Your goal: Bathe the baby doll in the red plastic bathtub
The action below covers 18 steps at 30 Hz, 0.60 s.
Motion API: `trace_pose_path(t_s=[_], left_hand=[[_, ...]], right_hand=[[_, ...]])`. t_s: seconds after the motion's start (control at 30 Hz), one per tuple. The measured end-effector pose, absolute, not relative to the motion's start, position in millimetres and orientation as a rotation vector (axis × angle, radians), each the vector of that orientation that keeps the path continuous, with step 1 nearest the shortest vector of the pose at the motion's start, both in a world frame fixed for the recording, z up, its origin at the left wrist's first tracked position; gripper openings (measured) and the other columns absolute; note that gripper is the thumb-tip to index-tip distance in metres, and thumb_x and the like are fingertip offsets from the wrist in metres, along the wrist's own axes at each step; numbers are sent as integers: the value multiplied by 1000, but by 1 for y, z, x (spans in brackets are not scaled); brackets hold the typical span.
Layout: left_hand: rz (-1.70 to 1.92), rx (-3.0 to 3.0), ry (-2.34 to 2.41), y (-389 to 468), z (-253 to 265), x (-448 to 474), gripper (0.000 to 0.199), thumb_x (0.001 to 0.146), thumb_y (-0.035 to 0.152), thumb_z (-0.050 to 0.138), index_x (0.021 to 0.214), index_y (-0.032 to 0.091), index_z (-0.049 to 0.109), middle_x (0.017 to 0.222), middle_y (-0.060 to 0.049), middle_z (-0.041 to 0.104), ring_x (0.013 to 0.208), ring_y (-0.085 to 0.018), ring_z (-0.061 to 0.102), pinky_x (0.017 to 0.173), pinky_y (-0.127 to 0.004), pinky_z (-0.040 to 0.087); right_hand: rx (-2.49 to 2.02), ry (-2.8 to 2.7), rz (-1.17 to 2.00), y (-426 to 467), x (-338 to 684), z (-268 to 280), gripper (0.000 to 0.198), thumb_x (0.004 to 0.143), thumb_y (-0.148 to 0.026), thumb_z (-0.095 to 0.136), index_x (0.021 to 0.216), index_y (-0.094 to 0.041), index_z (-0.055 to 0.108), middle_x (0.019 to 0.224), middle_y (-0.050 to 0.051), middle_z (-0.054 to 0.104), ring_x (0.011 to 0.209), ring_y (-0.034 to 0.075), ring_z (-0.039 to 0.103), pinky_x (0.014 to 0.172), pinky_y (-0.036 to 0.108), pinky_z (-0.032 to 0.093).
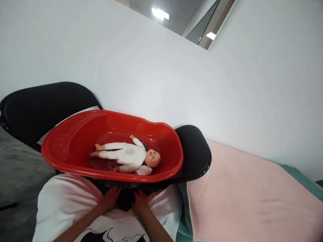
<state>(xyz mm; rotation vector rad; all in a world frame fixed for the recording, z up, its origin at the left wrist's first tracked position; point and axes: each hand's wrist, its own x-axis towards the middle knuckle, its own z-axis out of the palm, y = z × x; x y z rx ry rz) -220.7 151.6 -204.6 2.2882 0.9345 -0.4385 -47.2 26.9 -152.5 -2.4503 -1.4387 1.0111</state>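
A baby doll (128, 156) in a white suit lies on its back inside a red plastic tub (73, 141), head toward the right. The tub rests on a black glossy table (194, 151). My left hand (110, 199) and my right hand (140, 201) lie flat just below the tub's near rim, fingers apart, on a white cloth or shirt (63, 205). Neither hand holds anything or touches the tub.
A pink sheet (247, 195) covers a surface to the right, with teal fabric (305, 179) at its far edge. A white wall (161, 74) stands right behind the tub. Grey floor (17, 168) shows at the left.
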Motion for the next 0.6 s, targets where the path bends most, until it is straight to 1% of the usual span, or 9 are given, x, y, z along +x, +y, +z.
trace_pose_path(t_s=[0.1, 0.17, 0.3, 0.4, 0.47, 0.53, 0.6], left_hand=[[-442, 2307, 938, 150, -211, -220, 118, 55, 34, 71, 166, 1, 43, 169, -26, 44, 162, -40, 34, 134, -40, 19], [-462, 2315, 941, 147, -216, -219, 120, 54, 34, 73, 166, 1, 44, 167, -27, 46, 160, -41, 37, 134, -42, 20], [-535, 2313, 936, 138, -225, -218, 120, 55, 32, 74, 167, 3, 43, 169, -25, 44, 161, -39, 37, 134, -40, 20], [-535, 2308, 968, 131, -227, -219, 116, 58, 30, 75, 167, 3, 44, 170, -25, 43, 161, -38, 36, 136, -41, 19], [-521, 2314, 978, 130, -225, -220, 113, 60, 28, 75, 167, 4, 45, 169, -24, 46, 160, -38, 38, 136, -43, 21], [-528, 2309, 963, 132, -220, -220, 112, 61, 27, 75, 167, 4, 45, 166, -23, 50, 158, -39, 42, 134, -43, 26], [-510, 2275, 943, 134, -213, -221, 106, 65, 26, 74, 166, 4, 47, 164, -23, 52, 155, -37, 47, 131, -41, 32]], right_hand=[[-2497, -1515, 1052, 23, -44, -166, 89, 73, -18, 73, 160, -25, 58, 171, 22, 42, 159, 45, 39, 130, 48, 27], [-2499, -1549, 1057, 18, -43, -173, 90, 75, -20, 73, 163, -23, 54, 173, 22, 39, 161, 43, 37, 131, 47, 27], [-2497, -1547, 1047, 3, -47, -177, 92, 77, -20, 74, 166, -22, 51, 174, 22, 37, 162, 44, 34, 133, 53, 28], [-2503, -1568, 1069, -4, -51, -171, 88, 83, -22, 73, 167, -20, 49, 175, 24, 34, 164, 44, 31, 132, 57, 31], [-2514, -1569, 1062, -3, -50, -165, 83, 85, -24, 73, 165, -20, 52, 173, 24, 38, 161, 43, 38, 131, 57, 34], [-2470, -1563, 1086, 2, -48, -157, 74, 86, -22, 74, 159, -20, 61, 165, 23, 50, 153, 42, 50, 128, 54, 39], [-2281, -1562, 1176, 11, -47, -145, 64, 86, -20, 73, 150, -19, 68, 154, 19, 63, 144, 38, 60, 125, 48, 45]])
